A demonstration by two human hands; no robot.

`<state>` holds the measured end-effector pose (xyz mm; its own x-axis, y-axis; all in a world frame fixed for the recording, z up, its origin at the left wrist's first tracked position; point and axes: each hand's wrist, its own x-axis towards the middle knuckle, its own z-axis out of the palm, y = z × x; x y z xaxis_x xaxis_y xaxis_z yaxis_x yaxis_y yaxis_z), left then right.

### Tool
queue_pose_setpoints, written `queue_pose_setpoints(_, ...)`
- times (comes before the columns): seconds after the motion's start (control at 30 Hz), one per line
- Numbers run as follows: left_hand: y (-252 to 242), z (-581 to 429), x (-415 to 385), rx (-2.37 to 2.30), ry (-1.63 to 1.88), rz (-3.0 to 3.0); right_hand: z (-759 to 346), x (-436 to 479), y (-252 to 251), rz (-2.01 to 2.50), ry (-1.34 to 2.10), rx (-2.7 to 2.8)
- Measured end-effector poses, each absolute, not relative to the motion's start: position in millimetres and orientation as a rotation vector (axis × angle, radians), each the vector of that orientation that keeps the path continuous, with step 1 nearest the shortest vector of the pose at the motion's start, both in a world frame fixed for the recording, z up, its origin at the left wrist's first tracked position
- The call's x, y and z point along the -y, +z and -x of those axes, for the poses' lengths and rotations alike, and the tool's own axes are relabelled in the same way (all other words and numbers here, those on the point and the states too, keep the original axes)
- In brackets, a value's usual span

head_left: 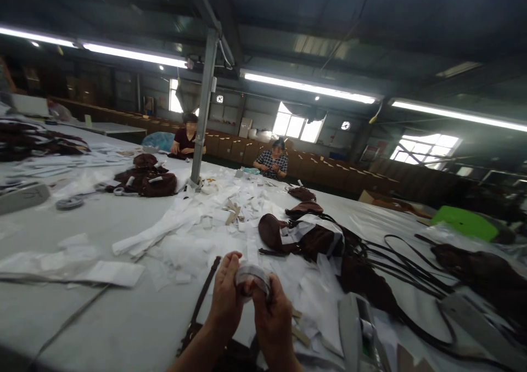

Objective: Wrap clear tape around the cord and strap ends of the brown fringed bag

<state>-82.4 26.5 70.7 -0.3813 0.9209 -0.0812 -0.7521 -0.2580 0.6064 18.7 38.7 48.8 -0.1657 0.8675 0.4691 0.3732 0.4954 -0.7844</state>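
Observation:
Both hands hold a roll of clear tape above the table, near its front edge. My left hand is closed against the roll's left side. My right hand grips the right side, with fingers reaching into the ring's hole. Whether a tape end is lifted is too small to tell. Beneath my forearms lies a dark brown bag, partly hidden, and its strap runs up on the left of my left hand.
White paper scraps cover the middle of the table. Brown bags with long straps lie to the right, beside a grey device. More brown bags sit left of a metal post. Two people work across the table.

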Motion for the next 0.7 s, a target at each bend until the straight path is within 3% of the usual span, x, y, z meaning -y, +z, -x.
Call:
queue_pose_setpoints(0.17,77,107,1,-0.93,1.263,-1.377,-48,-41,76,0.985,0.603,2.269)
queue_pose_setpoints(0.27,81,111,2,-0.899,1.079,-1.447,-41,-33,77,0.907,0.768,2.233)
queue_pose_setpoints(0.5,46,100,-8,-1.051,1.35,-1.08,-28,-36,56,0.822,1.154,1.858)
queue_pose_setpoints(0.7,34,99,-13,-1.023,1.5,-0.773,-30,-37,51,0.952,0.965,1.912)
